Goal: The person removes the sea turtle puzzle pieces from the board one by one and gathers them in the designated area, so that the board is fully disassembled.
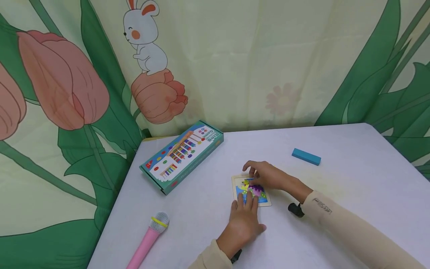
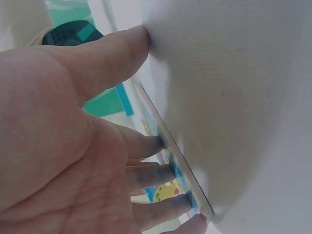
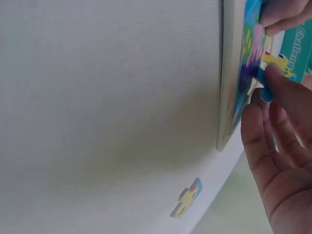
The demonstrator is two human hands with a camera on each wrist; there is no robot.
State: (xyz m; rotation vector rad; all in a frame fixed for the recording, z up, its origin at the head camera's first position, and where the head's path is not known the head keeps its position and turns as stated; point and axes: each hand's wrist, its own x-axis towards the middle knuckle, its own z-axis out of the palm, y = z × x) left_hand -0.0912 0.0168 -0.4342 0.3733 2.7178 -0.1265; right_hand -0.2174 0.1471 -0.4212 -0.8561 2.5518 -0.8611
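A small wooden jigsaw puzzle with a light frame and a colourful animal picture lies flat on the table. The left hand rests its straight fingertips on the near edge of it, thumb out to the side. From the far right, the right hand reaches over the picture. Between its thumb and fingers it pinches a blue-edged puzzle piece, tilted up from the board in the right wrist view. A loose puzzle piece, yellow and blue, lies on the table beyond the frame's corner.
A green game box lies at the back left. Near the left front is a pink toy microphone. A blue block sits at the back right. Behind the white table hangs a printed curtain.
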